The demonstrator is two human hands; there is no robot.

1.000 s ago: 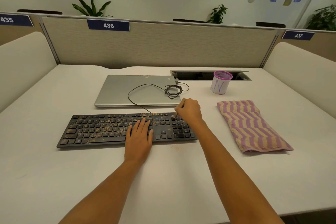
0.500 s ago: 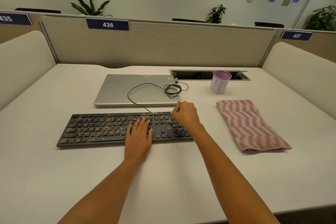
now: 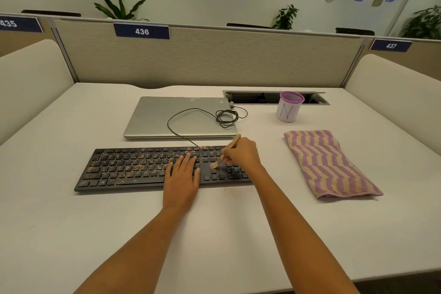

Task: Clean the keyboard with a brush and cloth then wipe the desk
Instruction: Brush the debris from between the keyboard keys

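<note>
Left hand (image 3: 182, 176) flat on the keyboard (image 3: 133, 167), right hand (image 3: 241, 154) pinching the brush (image 3: 232, 143).
My keyboard lies mid-bench (image 3: 214, 234), crumbed; I judge the brush light and stiff, best pinched mid-handle like a pen, bristles soft. Limp cloth (image 3: 329, 162) lies by the right edge.

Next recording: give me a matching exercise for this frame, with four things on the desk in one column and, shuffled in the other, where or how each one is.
Things
1. brush
2. cloth
3. laptop
4. cup

States
A. closed, behind the keyboard, with a cable lying on it
B. folded on the desk, to the right of the keyboard
C. held in the right hand, bristles down on the keys
D. upright beside the cable slot

Pairs: 1-C, 2-B, 3-A, 4-D
</note>
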